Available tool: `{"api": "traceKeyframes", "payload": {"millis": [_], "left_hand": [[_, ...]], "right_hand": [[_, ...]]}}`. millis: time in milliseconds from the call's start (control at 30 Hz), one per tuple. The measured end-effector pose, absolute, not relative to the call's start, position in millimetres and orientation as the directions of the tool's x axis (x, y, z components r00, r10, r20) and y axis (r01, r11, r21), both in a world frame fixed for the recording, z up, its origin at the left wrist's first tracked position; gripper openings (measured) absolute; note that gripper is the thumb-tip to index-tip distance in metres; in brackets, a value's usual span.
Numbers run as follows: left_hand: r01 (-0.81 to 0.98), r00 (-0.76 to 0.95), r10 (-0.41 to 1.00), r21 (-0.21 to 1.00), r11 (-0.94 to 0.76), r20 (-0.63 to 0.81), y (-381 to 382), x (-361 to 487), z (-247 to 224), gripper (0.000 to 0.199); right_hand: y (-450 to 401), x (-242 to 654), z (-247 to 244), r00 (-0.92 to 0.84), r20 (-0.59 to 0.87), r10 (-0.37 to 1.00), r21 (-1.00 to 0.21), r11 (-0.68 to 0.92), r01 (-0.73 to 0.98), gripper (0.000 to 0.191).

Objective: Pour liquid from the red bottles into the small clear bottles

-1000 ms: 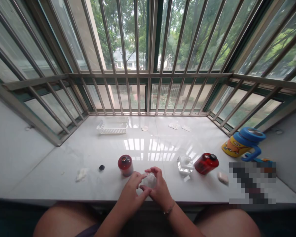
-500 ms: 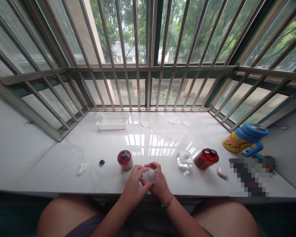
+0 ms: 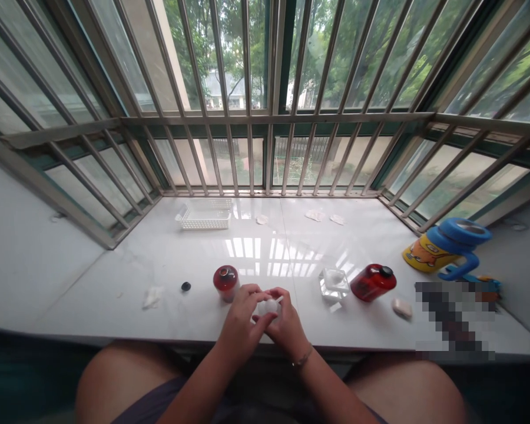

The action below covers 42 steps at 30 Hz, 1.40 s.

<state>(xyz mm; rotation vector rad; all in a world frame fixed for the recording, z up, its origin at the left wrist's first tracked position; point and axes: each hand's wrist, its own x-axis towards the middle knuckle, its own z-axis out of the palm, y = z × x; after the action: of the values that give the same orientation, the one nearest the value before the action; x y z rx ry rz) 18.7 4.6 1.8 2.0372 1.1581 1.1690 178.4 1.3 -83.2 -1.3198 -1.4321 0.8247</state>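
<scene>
Both hands' fingers (image 3: 265, 321) around clear lump (image 3: 268, 306)

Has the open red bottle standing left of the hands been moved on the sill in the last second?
No. The open red bottle keeps its place between the small black cap and the hands; only the camera shifted.
</scene>
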Motion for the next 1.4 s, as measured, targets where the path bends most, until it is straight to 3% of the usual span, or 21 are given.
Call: {"api": "traceKeyframes", "payload": {"millis": [167,300,433,533,733,833,967,1167,1400], "left_hand": [[0.375,0.252,0.817,0.726,-0.576,0.518,-5.9,13.6,20.1,0.025],[0.461,0.194,0.774,0.641,-0.614,0.603,-14.3,-9.1,43.1,0.025],[0.68,0.128,0.682,0.437,-0.588,0.72,-16.7,-57.2,57.7,0.033],[0.856,0.154,0.651,0.228,-0.463,0.743,-10.0,-106.8,54.3,0.036],[0.997,0.043,0.858,0.031,-0.069,0.512,13.3,-199.2,10.1,0.029],[0.999,-0.011,0.919,-0.03,0.025,0.394,23.3,-226.9,-17.4,0.031],[0.998,-0.027,0.967,-0.045,0.04,0.255,35.9,-246.3,-39.2,0.032],[0.999,0.022,0.981,0.044,-0.031,0.193,46.1,-257.7,-44.5,0.034],[0.987,0.049,0.961,0.132,-0.087,0.271,36.9,-252.4,-34.8,0.039]], "right_hand": [[0.4,179.3,-81.3,0.052,0.227,0.972,-0.937,0.204,0.283,0.062],[0.8,180.6,-82.8,0.022,0.269,0.963,-0.922,0.251,0.294,0.059],[0.7,181.3,-83.7,0.024,0.291,0.956,-0.907,0.268,0.326,0.059],[0.0,181.8,-83.6,0.017,0.277,0.961,-0.905,0.255,0.339,0.058],[0.0,182.4,-85.1,0.001,0.282,0.959,-0.9,0.265,0.346,0.058],[-0.3,181.9,-84.9,0.005,0.277,0.961,-0.903,0.259,0.342,0.058],[-1.1,180.9,-83.0,0.012,0.254,0.967,-0.907,0.234,0.351,0.056],[-1.2,181.3,-82.2,0.008,0.233,0.972,-0.906,0.214,0.366,0.055],[-2.6,181.5,-78.7,0.0,0.22,0.976,-0.899,0.203,0.388,0.055]]}}
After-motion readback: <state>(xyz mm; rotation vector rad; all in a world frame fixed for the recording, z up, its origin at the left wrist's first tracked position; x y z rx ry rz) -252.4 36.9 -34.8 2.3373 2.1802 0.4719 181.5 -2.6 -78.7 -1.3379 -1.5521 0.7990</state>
